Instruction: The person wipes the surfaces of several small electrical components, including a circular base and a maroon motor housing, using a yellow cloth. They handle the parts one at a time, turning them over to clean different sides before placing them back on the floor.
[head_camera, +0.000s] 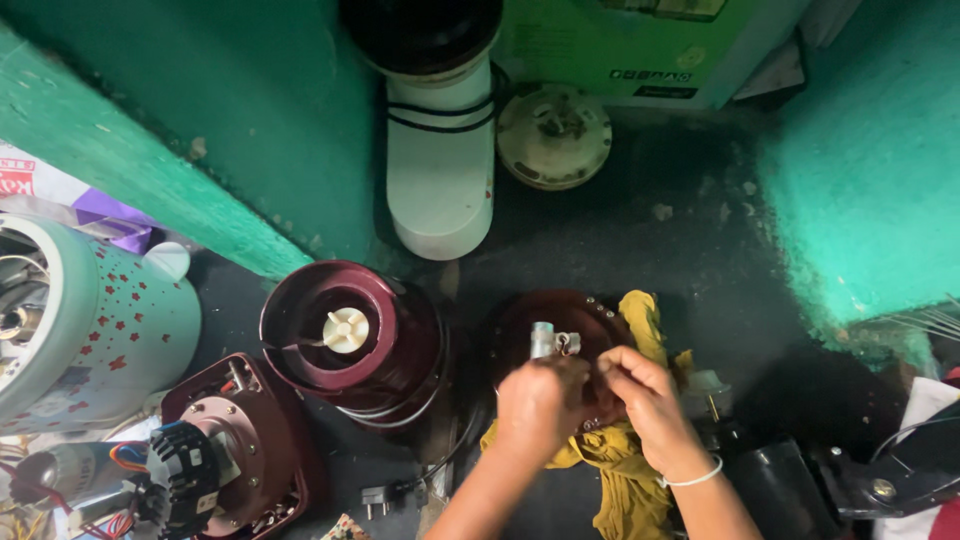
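My left hand (540, 400) pinches a small metal part (545, 340), which sticks up just above its knuckles; my right hand (640, 385) is curled beside it, over the maroon base plate (580, 310). I judge the part rigid, light and slippery, best gripped at its lower end.

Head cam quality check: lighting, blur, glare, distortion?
Head view: dim, floor nearly black; left hand and right hand slightly motion-soft over the maroon round base; mild glare on the white cylinder; wide-angle bending at the green walls.
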